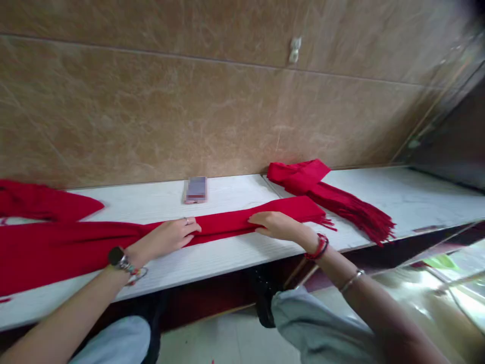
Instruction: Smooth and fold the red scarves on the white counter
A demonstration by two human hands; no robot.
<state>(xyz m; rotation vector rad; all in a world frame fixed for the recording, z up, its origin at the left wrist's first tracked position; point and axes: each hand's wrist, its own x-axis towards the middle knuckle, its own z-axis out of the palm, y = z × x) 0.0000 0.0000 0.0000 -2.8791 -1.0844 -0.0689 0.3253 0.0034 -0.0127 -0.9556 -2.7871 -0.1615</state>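
A long red scarf stretches along the white table, folded narrow toward its fringed right end and spread wider on the left. My left hand, closed with fingers curled over the near edge, grips the cloth near the middle. To its right, my right hand pinches the folded layer; its thumb and part of its fingers are hidden. Behind the fringed end lies a second red scarf, loosely folded, its own fringe trailing to the right. More red cloth is bunched at the far left.
A phone lies on the white table near the tiled wall. A small white fitting is fixed to the wall. My knees are below the table's front edge. A dark surface borders the right end.
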